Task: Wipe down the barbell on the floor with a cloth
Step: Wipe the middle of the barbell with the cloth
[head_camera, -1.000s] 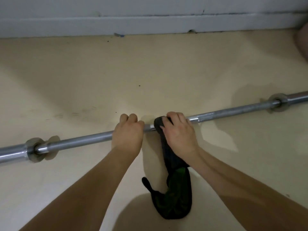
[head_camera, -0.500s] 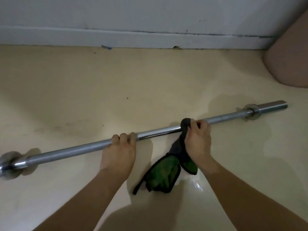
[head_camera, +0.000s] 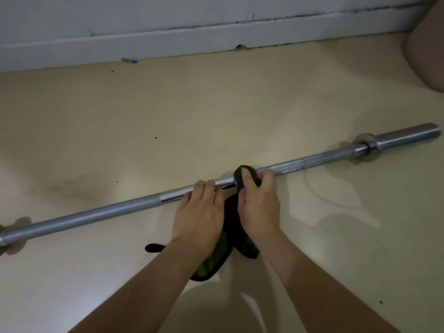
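The right hand (head_camera: 258, 203) was closed around the black cloth with green lining (head_camera: 230, 215). It pressed a loop of the cloth over the long silver steel barbell (head_camera: 108, 211), close to the middle of the shaft. The rest of the cloth trailed on the pale beige floor (head_camera: 240, 104) toward the near side, under both wrists. Just left of it, the left hand (head_camera: 199, 217) had its fingers (head_camera: 204, 187) hooked over the barbell and held it down. The barbell lay on the floor, slanting from near left to far right.

In my judgement, several things could go wrong:
- Only a narrow band of cloth covered the barbell, so a stroke could miss the underside.
- The two hands were almost touching, so a stroke to the left would run into the left hand.
- The trailing end could catch under a wrist and pull the loop off.
- If the left hand loosened, the barbell could roll.

To the right, the round steel collar (head_camera: 366, 146) would stop the cloth before the thicker end sleeve. Shiny, maybe wet patches (head_camera: 324, 195) lay on the floor right of the hands. A grey-white baseboard (head_camera: 168, 42) ran along the far wall, with a small blue scrap (head_camera: 129, 60) at its foot. In the far right corner stood a rounded pinkish-brown object (head_camera: 427, 56); I could not tell what it was.
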`<state>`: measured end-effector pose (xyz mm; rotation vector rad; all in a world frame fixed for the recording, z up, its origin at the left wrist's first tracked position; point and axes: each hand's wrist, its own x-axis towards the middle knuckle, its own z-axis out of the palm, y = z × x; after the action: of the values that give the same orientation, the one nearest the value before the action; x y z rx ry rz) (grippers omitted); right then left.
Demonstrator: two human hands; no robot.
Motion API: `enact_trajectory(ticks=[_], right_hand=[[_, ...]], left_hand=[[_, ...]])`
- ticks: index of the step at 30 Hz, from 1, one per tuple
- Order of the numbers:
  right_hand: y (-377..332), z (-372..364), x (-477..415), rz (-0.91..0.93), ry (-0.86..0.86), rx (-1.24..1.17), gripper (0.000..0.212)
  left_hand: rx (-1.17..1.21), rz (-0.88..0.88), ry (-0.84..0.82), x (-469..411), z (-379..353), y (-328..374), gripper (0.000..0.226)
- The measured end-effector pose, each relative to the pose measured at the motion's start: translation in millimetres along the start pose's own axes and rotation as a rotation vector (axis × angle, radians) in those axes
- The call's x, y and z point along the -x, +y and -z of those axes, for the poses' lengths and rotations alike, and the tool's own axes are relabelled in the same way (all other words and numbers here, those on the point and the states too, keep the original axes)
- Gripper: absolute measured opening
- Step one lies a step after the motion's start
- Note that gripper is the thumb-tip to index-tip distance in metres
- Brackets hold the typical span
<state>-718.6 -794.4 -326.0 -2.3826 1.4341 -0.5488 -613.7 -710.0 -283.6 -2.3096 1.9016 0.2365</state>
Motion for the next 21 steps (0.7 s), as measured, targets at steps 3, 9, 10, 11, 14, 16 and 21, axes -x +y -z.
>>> enact_trajectory(ticks=[3,9,10,11,14,16,21], right_hand=[[46,22,-14,0.103,-0.053,0.087,0.042],[-10,3,3,-0.071,-0.137,-0.152,0.033],[-5,5,2,-0.016,-0.169,-0.151,0.034],[8,11,-5,-0.021,-0.177,-0.139,0.034],[44,24,-23,-0.187,-0.03,-0.059,0.034],[27,20,-20,-0.263,0.015,-0.078,0.033],[2,23,-11,0.041,-0.183,0.017,0.032]], left_hand=[[0.005,-0.008,-0.005,-5,-1,7,0.045],[0.091,0.051,-0.028,-18,15,10,0.05],[0.086,0.045,-0.027,-19,14,8,0.052],[0.074,0.036,-0.023,-19,12,6,0.056],[0.081,0.03,-0.012,-20,10,1,0.062],[0.123,0.035,0.009,-19,5,0,0.062],[0.179,-0.015,-0.002,-16,12,1,0.046]])
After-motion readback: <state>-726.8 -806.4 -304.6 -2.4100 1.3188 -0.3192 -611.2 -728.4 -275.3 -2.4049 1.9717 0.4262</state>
